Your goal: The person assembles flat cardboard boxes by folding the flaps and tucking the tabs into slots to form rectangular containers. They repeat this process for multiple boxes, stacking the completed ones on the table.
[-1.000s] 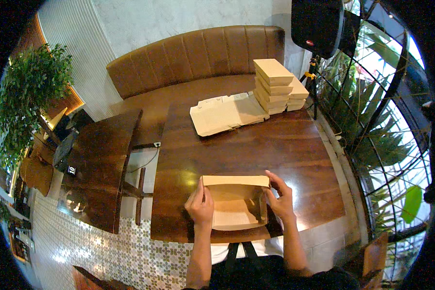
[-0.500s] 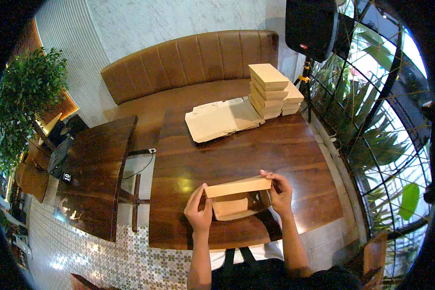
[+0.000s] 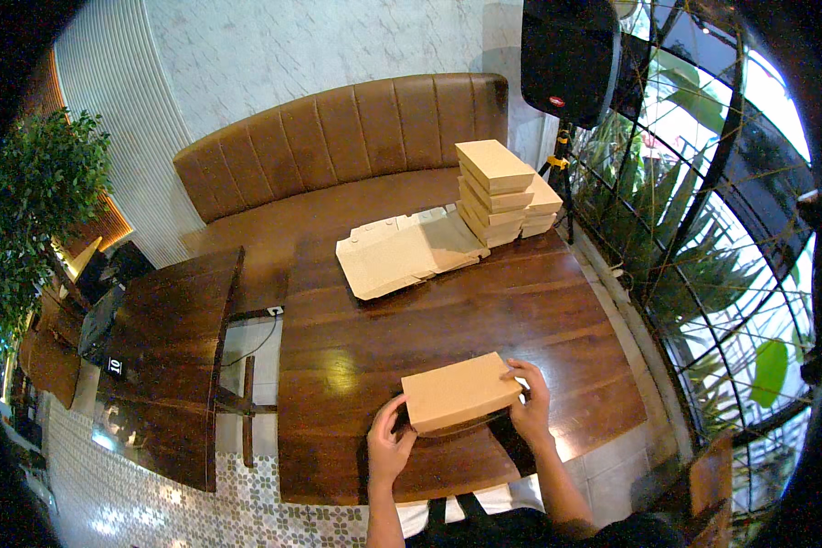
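Observation:
A small brown cardboard box (image 3: 461,391) is between my two hands above the near part of the wooden table, its lid down and its flat top facing up. My left hand (image 3: 392,443) grips its left end, with bent fingers at the near left corner. At the opposite end my right hand (image 3: 530,404) holds the right side, fingertips at the top edge and thumb lower down. The underside of the box is hidden, so I cannot tell whether it touches the table.
Flat unfolded cardboard sheets (image 3: 397,254) lie across the far part of the table (image 3: 374,333). Beside them stand stacked closed boxes (image 3: 495,166). Behind is a brown bench (image 3: 338,137); a black speaker (image 3: 571,64) stands at the back right. Another table (image 3: 169,356) is at left.
The box lid has come down, so its open inside no longer shows. My left hand has shifted right and lower on the box. The view has tilted slightly.

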